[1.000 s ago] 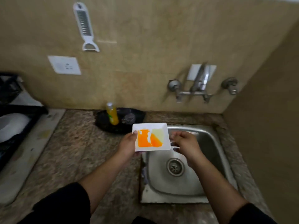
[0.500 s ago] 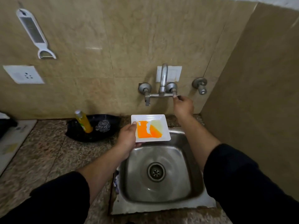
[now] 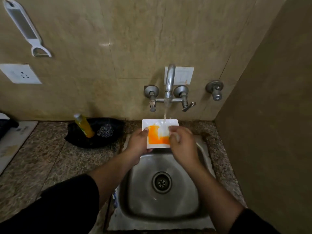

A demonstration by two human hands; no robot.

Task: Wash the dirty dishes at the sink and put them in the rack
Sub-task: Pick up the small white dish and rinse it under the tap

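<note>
A small white square plate (image 3: 156, 125) smeared with orange sauce is held over the back of the steel sink (image 3: 162, 196). Water runs from the wall tap (image 3: 169, 81) onto the plate's top right part. My left hand (image 3: 139, 144) grips the plate's left edge, thumb on top. My right hand (image 3: 183, 142) lies over the plate's right side, fingers on its wet surface; they hide that edge, so a grip cannot be told. The rack is out of view.
A black dish (image 3: 94, 132) on the granite counter (image 3: 50, 159) holds a yellow soap bottle (image 3: 83, 125) and a steel scrubber (image 3: 106, 130). A side wall (image 3: 270, 115) closes the right. A grater (image 3: 25, 29) and socket (image 3: 19, 73) are on the back wall.
My right hand left the tap handle and came down onto the plate. Water now flows onto the plate, washing away part of the sauce. The plate moved back under the spout.
</note>
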